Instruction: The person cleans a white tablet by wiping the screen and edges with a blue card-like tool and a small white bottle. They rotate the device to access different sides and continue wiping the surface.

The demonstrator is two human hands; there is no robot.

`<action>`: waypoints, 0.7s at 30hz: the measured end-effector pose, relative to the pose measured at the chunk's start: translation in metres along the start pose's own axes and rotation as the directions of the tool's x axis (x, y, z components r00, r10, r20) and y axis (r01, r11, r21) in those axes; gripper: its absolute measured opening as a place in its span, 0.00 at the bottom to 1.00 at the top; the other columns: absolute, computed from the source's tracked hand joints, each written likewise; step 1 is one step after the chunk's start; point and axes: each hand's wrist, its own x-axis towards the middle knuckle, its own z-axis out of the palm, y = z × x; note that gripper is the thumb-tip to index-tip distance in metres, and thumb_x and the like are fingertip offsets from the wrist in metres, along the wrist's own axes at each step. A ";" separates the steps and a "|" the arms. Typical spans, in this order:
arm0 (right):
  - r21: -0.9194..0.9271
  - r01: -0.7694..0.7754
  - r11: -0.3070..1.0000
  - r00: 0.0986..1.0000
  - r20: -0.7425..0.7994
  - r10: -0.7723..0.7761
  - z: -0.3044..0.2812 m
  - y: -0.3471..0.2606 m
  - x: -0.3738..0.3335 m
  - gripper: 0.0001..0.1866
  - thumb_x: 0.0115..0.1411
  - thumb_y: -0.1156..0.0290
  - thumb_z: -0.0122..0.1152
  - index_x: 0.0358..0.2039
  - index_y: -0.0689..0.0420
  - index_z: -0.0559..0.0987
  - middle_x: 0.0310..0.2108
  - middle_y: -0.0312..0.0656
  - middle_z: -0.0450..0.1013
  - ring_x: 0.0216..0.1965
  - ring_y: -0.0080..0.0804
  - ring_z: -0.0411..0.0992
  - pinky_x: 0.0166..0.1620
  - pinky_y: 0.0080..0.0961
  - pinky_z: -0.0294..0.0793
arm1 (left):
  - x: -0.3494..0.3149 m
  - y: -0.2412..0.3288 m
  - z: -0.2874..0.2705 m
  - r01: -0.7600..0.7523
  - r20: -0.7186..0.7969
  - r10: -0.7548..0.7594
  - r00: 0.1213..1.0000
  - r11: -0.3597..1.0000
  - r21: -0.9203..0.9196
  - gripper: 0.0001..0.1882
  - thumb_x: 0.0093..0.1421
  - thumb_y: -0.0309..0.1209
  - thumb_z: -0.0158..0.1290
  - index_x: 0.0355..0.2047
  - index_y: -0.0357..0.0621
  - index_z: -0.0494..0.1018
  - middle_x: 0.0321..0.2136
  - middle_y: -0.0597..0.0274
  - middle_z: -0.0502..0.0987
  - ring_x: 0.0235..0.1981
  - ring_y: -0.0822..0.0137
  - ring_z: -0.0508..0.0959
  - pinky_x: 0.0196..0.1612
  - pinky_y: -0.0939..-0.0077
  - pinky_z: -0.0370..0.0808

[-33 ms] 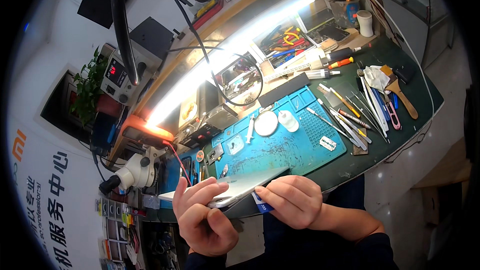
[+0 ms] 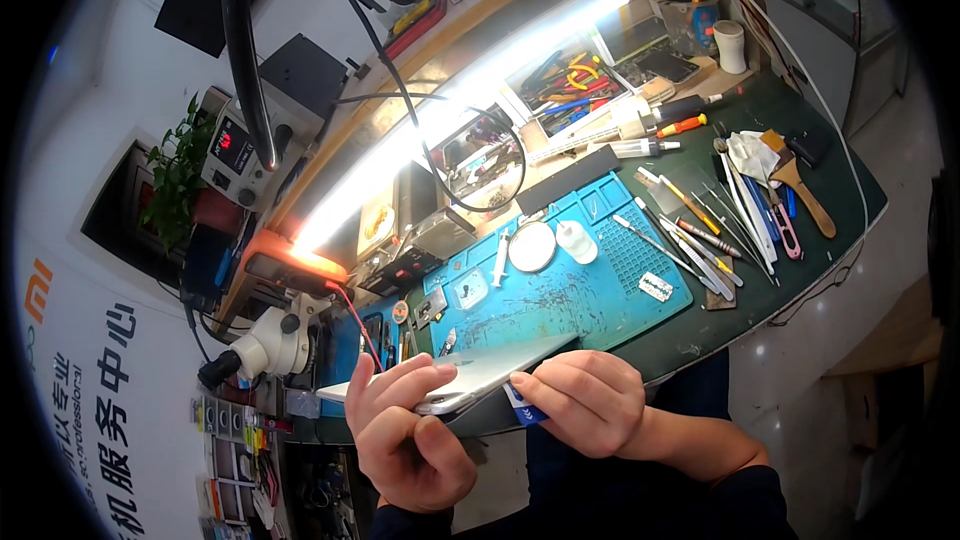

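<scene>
- By the right hand's grip [image 2: 585,402], a small blue card [image 2: 525,412] is pinched between thumb and bent fingers.
- By the left hand's grip [image 2: 410,420], a silver tablet [image 2: 490,372] is met at its left part; the fingers are half curled and slightly parted, and whether the tablet is firmly clasped there cannot be told.
- The tablet is held raised in front of the near edge of the surface [image 2: 665,352], below the blue mat [image 2: 560,305] in the view.
- Its longest visible span is directed from left to right, rising a little toward the right; because it is seen at a shallow slant, its true long axis cannot be told.
- One corner is pointed rightward, just above the right fingers; a rounded corner is turned toward the person, beside the left fingertips; the left end is seen beyond the left hand.
- The tablet is thus placed between the two grips, partly covered by the left fingers.
- The card is held at the tablet's near edge; whether it is wedged in cannot be told.
- On the mat, a syringe [image 2: 501,258], a round dish [image 2: 532,246], a bottle [image 2: 577,242] and a razor blade [image 2: 655,287] are set out.
</scene>
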 end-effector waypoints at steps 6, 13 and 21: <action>0.005 0.011 1.000 1.000 -0.019 -0.011 0.001 0.007 -0.008 0.16 0.50 0.77 0.67 0.42 0.66 0.85 0.34 0.42 0.79 0.33 0.33 0.79 0.34 0.26 0.82 | 0.000 -0.001 0.005 -0.012 -0.033 0.012 0.999 1.000 -0.010 0.08 0.75 0.34 0.43 0.43 0.46 0.57 0.41 0.54 0.85 0.45 0.53 0.85 0.71 0.43 0.59; -0.005 0.013 1.000 1.000 -0.018 -0.013 0.003 0.011 -0.014 0.15 0.52 0.77 0.68 0.41 0.66 0.85 0.35 0.43 0.79 0.33 0.33 0.79 0.34 0.26 0.82 | 0.002 0.000 0.004 -0.009 -0.032 0.009 0.999 1.000 0.002 0.08 0.75 0.34 0.43 0.43 0.45 0.57 0.41 0.53 0.85 0.45 0.52 0.85 0.71 0.42 0.59; 0.022 0.007 1.000 1.000 -0.020 -0.007 -0.002 0.010 -0.020 0.15 0.52 0.76 0.70 0.42 0.65 0.85 0.35 0.42 0.79 0.34 0.35 0.80 0.35 0.28 0.84 | 0.003 -0.001 0.003 -0.017 -0.037 0.017 0.999 1.000 0.000 0.08 0.75 0.33 0.43 0.43 0.45 0.57 0.41 0.52 0.85 0.45 0.52 0.85 0.70 0.42 0.60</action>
